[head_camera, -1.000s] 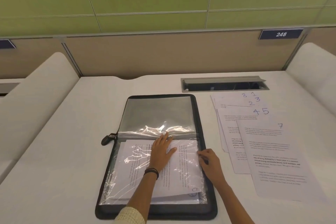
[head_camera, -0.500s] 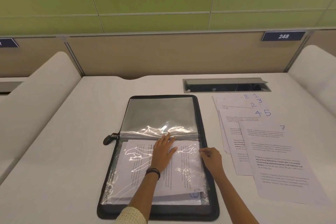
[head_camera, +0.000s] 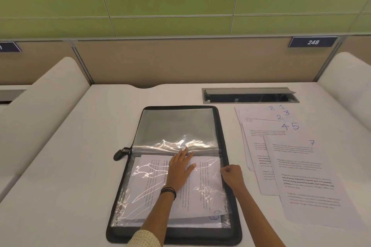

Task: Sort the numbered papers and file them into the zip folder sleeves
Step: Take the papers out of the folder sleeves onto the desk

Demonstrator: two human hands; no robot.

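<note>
**Right hand curls in at the sleeve edge**

The left hand (head_camera: 179, 168) stays flat with fingers spread, pressing the sheet marked 6 (head_camera: 152, 190) in the clear sleeve (head_camera: 124, 202) of the open folder (head_camera: 235, 226). The right hand (head_camera: 232, 174), looser a second ago, now sits curled at the sleeve's right edge. Whether it pinches the plastic, I can't tell. The other papers (head_camera: 307, 186) lie to the folder's right.

Open black zip folder (head_camera: 224, 146), sleeved paper (head_camera: 152, 182); numbered papers (head_camera: 301, 166) fanned beside.

L hand (head_camera: 180, 168) flat on sleeve (head_camera: 146, 192), R hand (head_camera: 232, 175) pinching its edge
</note>
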